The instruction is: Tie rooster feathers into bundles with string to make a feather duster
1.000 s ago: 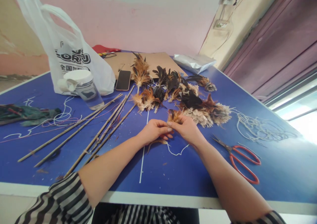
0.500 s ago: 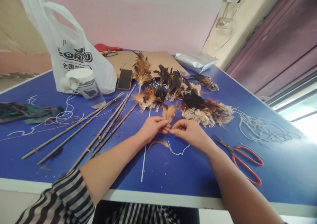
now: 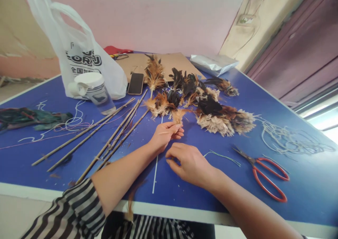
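Note:
My left hand [image 3: 167, 135] pinches a small tuft of tan feathers [image 3: 178, 116], its tips pointing away from me. Nearer to me and slightly to the right, my right hand [image 3: 191, 163] has curled fingers, apart from the left; whatever lies between them is hidden. A thin pale thread [image 3: 224, 155] lies on the table just right of that hand. At the table's front edge, a loose brown feather [image 3: 131, 200] hangs over the striped clothing, a little blurred. Beyond my hands lie bunches of black, brown and cream feathers [image 3: 211, 106].
Red-handled scissors [image 3: 269, 175] lie right, near tangled white string [image 3: 290, 140]. Thin sticks [image 3: 116, 136] lie left, before a clear cup [image 3: 99, 94] and white plastic bag [image 3: 105, 73]. A phone [image 3: 136, 84], cardboard [image 3: 174, 61] and silver packet [image 3: 213, 64] are at the back.
My right hand has drawn back from the left, toward me. The loose feather under my hands has moved to the table's front edge. The tuft stays in my left hand.

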### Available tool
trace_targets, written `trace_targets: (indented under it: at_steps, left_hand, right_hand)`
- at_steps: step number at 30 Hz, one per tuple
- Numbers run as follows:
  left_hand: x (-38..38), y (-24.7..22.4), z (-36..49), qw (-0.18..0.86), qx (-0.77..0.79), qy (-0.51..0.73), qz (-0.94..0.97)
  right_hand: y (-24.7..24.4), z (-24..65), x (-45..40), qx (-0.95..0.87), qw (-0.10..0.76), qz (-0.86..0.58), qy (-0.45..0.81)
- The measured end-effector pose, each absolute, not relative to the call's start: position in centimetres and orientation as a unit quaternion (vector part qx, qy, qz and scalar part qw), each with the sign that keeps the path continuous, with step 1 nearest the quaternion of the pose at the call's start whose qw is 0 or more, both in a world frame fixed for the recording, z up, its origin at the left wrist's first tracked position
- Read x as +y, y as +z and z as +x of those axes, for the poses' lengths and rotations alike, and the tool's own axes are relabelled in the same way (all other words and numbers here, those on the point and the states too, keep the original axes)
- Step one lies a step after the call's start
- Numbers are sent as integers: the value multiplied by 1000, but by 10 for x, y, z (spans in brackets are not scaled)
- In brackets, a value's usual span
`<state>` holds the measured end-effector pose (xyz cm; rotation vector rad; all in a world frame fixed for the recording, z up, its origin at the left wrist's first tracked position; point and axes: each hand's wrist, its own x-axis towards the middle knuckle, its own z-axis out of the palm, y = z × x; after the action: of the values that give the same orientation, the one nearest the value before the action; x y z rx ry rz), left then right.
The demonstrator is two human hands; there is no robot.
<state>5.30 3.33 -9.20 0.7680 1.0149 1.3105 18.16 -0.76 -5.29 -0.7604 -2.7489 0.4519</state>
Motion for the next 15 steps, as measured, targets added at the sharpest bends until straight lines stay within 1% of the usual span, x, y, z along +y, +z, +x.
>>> trace_targets:
  at_steps: [2, 5, 8, 10, 12, 15]
  left_hand:
    - [33, -93, 53, 614, 431, 566, 343]
    - [33, -93, 52, 618, 417, 563, 358]
    - [33, -94, 52, 622, 410, 560, 364]
    - [33, -94, 51, 625, 405, 560, 364]
    - [32, -95, 50, 630, 397, 560, 363]
    - [32, -95, 49, 638, 388, 558, 363]
  right_hand:
    - [-50, 176, -18, -964, 136, -157, 167]
    - [-52, 163, -38, -984, 105, -36, 138]
    - [-60, 149, -53, -992, 61, 5, 109]
    - [-66, 142, -55, -993, 41, 25, 112]
    - [-70, 140, -53, -989, 34, 25, 141]
    - [-73, 142, -43, -975, 40, -11, 217]
